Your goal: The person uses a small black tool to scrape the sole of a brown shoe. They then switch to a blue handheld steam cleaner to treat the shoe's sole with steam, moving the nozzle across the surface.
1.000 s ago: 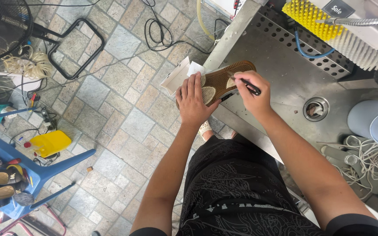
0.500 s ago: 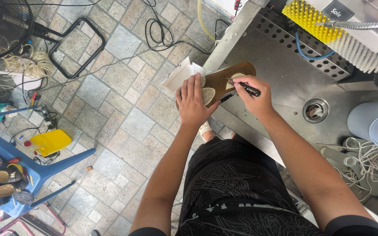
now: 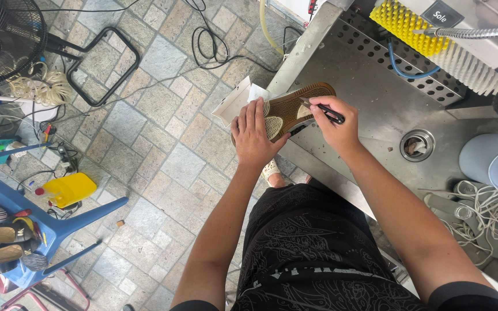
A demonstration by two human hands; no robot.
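Note:
A shoe (image 3: pixel 295 106) lies sole-up at the front left corner of a steel sink counter (image 3: pixel 370 98); its sole is brown with a pale patch. My left hand (image 3: pixel 253 135) presses flat on the heel end and holds the shoe steady. My right hand (image 3: pixel 332 124) grips a thin black tool (image 3: pixel 325 110) like a pen, its tip on the sole near the forefoot. A white card or box flap (image 3: pixel 234 101) sticks out from under the shoe on the left.
A yellow-and-white roller brush (image 3: pixel 433 40) and a perforated steel tray run along the counter's back. A drain (image 3: pixel 417 144) sits right of my hand, a pale bucket (image 3: pixel 494 164) and tangled laces (image 3: pixel 485 210) further right. Cables, a fan (image 3: pixel 1 34), a yellow bottle (image 3: pixel 67 189) and a blue chair (image 3: pixel 41 224) crowd the stone floor.
My right hand shifted slightly back and forth with the tool tip on the sole. The left hand and the shoe stayed in place.

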